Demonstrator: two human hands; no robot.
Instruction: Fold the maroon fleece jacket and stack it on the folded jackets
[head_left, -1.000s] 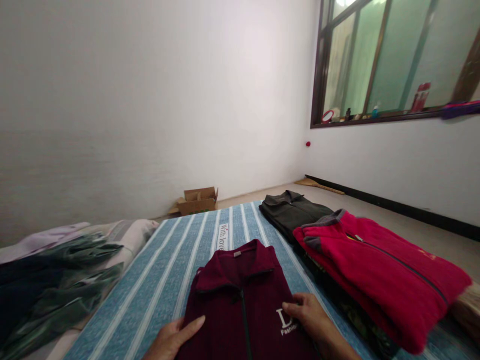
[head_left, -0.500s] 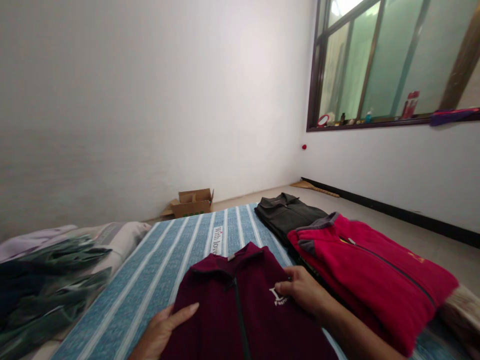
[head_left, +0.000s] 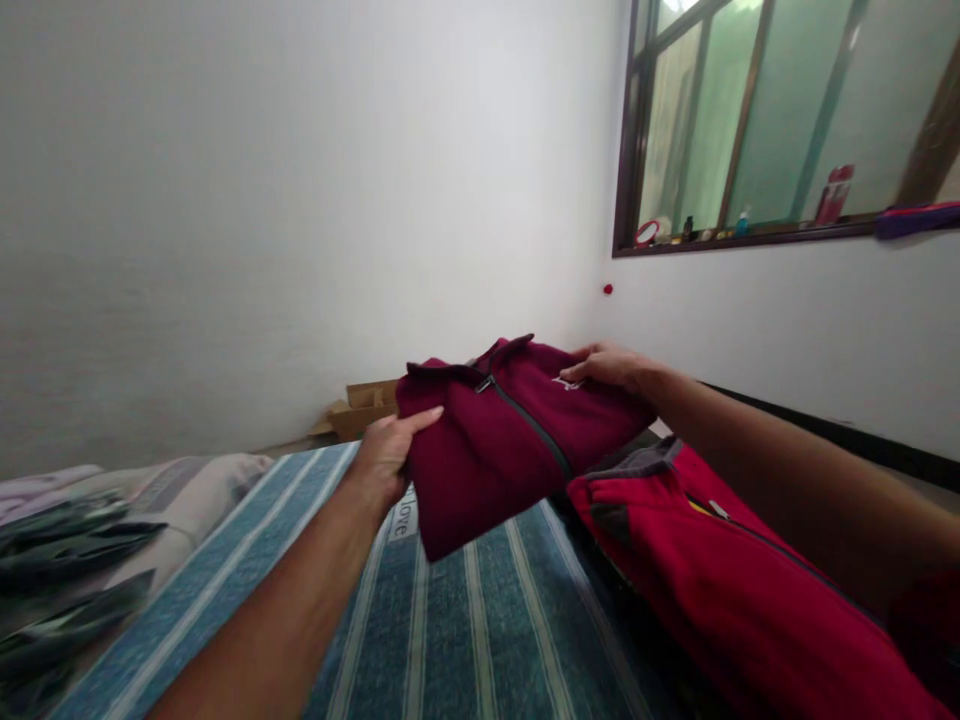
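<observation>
A: What lies nearest?

B: The blue, white-striped fabric bedcover (head_left: 450, 620), and on its right side a bright red fleece jacket (head_left: 735, 580) with grey collar trim and a dark zip. It lies flat, front upward, which probably keeps its folds neat.

A: And the maroon one?

B: That folded maroon cloth jacket (head_left: 495, 440) with a dark front zip is lifted over the bedcover, left of the red jacket and partly overlapping it from this view. Its collar points away from the wearer.

A: How is it gripped?

B: By both sides. The left hand (head_left: 386, 455) pinches the left edge, thumb on top; its fingers are mostly hidden. The right hand (head_left: 611, 367) grasps the opposite edge, thumb beside the white lettering (head_left: 568, 383). Holding it so wide presumably stops the fold from collapsing, though one lower corner droops.

A: Beyond that?

B: Dark green crumpled clothes (head_left: 75, 540) on pale beige bedding (head_left: 202, 500) at the left, set apart from the folded garments. Farther off, an open brown cardboard box (head_left: 364, 408) near the wall, then a dark-framed glass window (head_left: 787, 120), its ledge serving as a shelf for a pink bottle (head_left: 834, 195).
</observation>
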